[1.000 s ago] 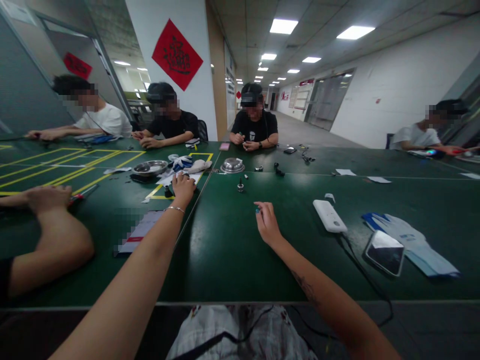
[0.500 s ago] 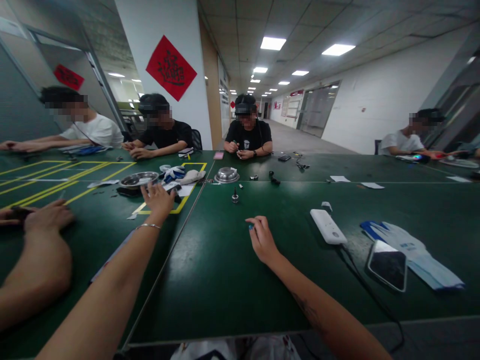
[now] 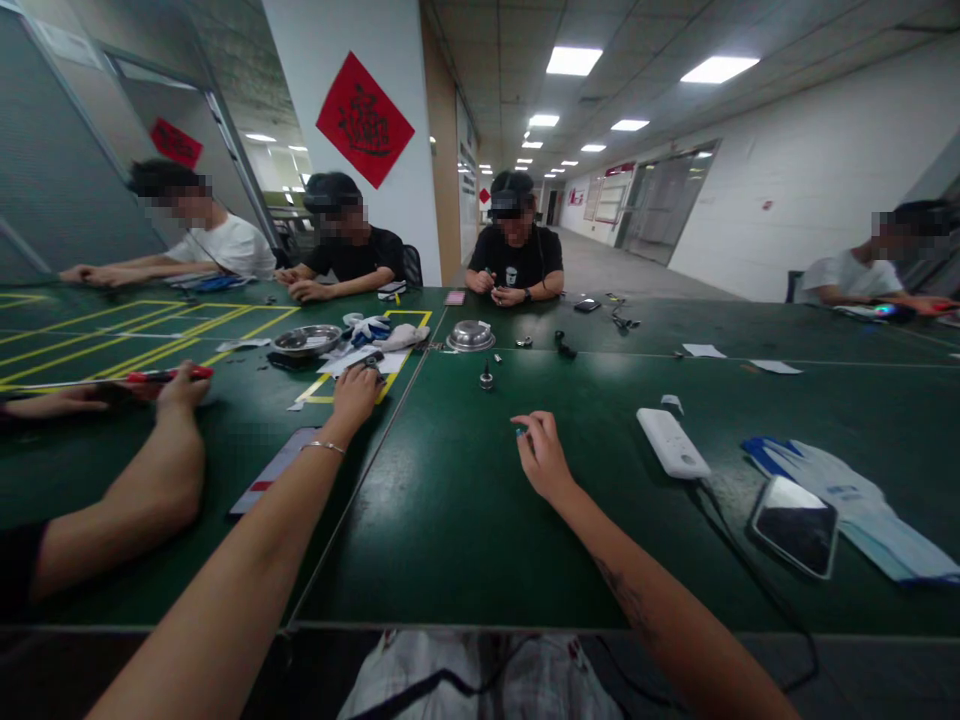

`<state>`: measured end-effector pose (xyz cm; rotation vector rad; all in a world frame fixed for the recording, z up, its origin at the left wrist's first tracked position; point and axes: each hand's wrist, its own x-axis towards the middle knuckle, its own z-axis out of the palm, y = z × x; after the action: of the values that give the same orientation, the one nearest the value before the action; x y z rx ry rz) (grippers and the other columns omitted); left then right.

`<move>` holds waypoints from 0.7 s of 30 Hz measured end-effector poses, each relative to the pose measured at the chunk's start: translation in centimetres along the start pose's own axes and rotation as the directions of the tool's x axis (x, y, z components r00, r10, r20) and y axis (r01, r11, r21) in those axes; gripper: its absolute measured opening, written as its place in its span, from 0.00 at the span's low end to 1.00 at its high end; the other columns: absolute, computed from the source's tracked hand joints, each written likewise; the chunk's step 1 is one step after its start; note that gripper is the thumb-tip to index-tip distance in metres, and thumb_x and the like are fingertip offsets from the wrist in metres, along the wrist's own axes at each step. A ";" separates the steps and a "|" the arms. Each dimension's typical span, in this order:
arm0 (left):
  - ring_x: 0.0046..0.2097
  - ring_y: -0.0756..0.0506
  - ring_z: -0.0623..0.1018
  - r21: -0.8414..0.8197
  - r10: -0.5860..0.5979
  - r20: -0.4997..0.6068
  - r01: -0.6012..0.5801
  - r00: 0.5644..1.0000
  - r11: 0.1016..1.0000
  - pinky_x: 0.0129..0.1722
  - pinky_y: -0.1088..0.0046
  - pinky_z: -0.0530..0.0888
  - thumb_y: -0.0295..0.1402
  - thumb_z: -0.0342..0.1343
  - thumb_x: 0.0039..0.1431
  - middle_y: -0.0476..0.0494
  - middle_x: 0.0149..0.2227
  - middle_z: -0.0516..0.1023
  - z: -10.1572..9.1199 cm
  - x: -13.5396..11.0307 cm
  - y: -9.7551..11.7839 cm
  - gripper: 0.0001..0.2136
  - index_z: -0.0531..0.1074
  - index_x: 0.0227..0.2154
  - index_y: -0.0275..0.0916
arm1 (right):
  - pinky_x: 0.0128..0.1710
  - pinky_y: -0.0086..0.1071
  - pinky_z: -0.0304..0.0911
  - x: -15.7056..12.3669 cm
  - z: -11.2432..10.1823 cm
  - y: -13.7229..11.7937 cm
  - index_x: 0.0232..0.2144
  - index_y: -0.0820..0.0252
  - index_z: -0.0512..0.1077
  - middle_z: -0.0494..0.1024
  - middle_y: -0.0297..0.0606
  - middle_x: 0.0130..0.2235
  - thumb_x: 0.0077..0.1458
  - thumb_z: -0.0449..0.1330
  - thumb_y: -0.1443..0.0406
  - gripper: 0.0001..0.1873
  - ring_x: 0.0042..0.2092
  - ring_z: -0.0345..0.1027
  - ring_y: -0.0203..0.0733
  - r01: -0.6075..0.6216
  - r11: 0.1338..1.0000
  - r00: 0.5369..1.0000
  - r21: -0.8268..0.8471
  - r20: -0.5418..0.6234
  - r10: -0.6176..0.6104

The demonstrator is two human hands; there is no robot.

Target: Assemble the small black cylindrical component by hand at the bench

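Nearest us on the bench (image 3: 420,540), a phone (image 3: 793,530) lies beside a glove (image 3: 847,490), both well to the right of our right hand (image 3: 541,455). That hand holds nothing we can see, fingers loosely bent; a white box (image 3: 673,443) sits between it and the glove. Our left hand (image 3: 356,395), well apart from the right, is palm down at a dark part (image 3: 370,361); we cannot tell whether its fingers grip it. Left of that hand, a co-worker holds a red tool (image 3: 150,377). Ahead, between our hands, stands a metal part (image 3: 486,378). Farther on is a metal dome (image 3: 470,336), with a bowl (image 3: 306,340) beyond our left hand.
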<state>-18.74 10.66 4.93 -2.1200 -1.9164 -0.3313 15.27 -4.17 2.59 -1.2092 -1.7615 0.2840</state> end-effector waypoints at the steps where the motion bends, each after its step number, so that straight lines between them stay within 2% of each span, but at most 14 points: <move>1: 0.55 0.36 0.66 -0.004 0.014 0.050 -0.014 0.999 1.000 0.52 0.58 0.62 0.33 0.43 0.61 0.31 0.48 0.71 0.1 0.1 0.2 0.13 0.67 0.42 0.33 | 0.41 0.37 0.65 0.0 0.0 0.1 0.45 0.60 0.67 0.59 0.43 0.43 0.58 0.47 0.67 0.14 0.38 0.63 0.39 0.003 1.000 1.000 -0.002 0.008 -0.003; 3: 0.50 0.37 0.71 -0.012 0.020 0.115 -0.018 0.993 1.000 0.48 0.62 0.66 0.33 0.44 0.60 0.32 0.46 0.72 0.5 0.1 0.6 0.12 0.67 0.42 0.33 | 0.41 0.38 0.65 0.0 0.1 0.3 0.44 0.59 0.67 0.60 0.43 0.43 0.58 0.48 0.67 0.14 0.39 0.63 0.39 0.007 1.000 1.000 -0.006 0.028 -0.007; 7: 0.47 0.37 0.73 -0.016 -0.030 0.154 0.033 0.988 0.999 0.43 0.65 0.68 0.32 0.44 0.60 0.31 0.46 0.72 0.8 0.3 0.9 0.12 0.65 0.44 0.32 | 0.40 0.38 0.67 0.0 0.4 0.7 0.43 0.58 0.68 0.60 0.43 0.44 0.56 0.49 0.68 0.14 0.40 0.64 0.40 0.000 1.000 0.998 -0.015 0.067 0.001; 12: 0.43 0.41 0.74 -0.056 -0.023 0.223 0.037 0.974 0.998 0.38 0.70 0.69 0.36 0.47 0.60 0.38 0.43 0.74 0.1 0.4 2.2 0.11 0.66 0.42 0.37 | 0.40 0.39 0.68 -0.1 0.7 1.0 0.43 0.58 0.69 0.59 0.43 0.45 0.55 0.51 0.69 0.14 0.41 0.65 0.41 -0.012 0.999 0.994 -0.030 0.107 0.015; 15: 0.44 0.40 0.73 -0.069 -0.014 0.240 0.032 0.971 0.997 0.39 0.68 0.69 0.42 0.49 0.59 0.39 0.43 0.74 -0.3 -0.5 4.6 0.13 0.68 0.41 0.39 | 0.39 0.40 0.69 -0.3 0.7 1.0 0.45 0.57 0.68 0.59 0.43 0.46 0.55 0.52 0.68 0.14 0.40 0.65 0.41 -0.036 0.998 0.988 -0.046 0.147 0.042; 19: 0.51 0.33 0.67 -0.053 -0.063 0.194 0.074 0.979 0.996 0.44 0.55 0.67 0.47 0.46 0.59 0.32 0.50 0.67 -0.4 -2.9 8.7 0.21 0.66 0.46 0.37 | 0.37 0.39 0.70 -0.5 0.6 0.9 0.48 0.56 0.66 0.58 0.45 0.49 0.55 0.53 0.66 0.17 0.39 0.66 0.42 -0.096 0.992 0.977 -0.076 0.185 0.109; 21: 0.53 0.31 0.64 -0.071 -0.024 0.165 0.036 0.986 0.997 0.46 0.51 0.65 0.47 0.44 0.59 0.30 0.51 0.66 -0.3 -4.2 10.5 0.22 0.65 0.48 0.35 | 0.38 0.40 0.70 -0.5 0.6 0.7 0.49 0.56 0.65 0.59 0.45 0.49 0.55 0.53 0.65 0.18 0.39 0.66 0.42 -0.117 0.989 0.974 -0.086 0.184 0.131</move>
<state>-8.69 5.65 3.34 -2.2297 -2.0582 -0.2438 15.26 -4.02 1.54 -1.3873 -1.8757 0.4212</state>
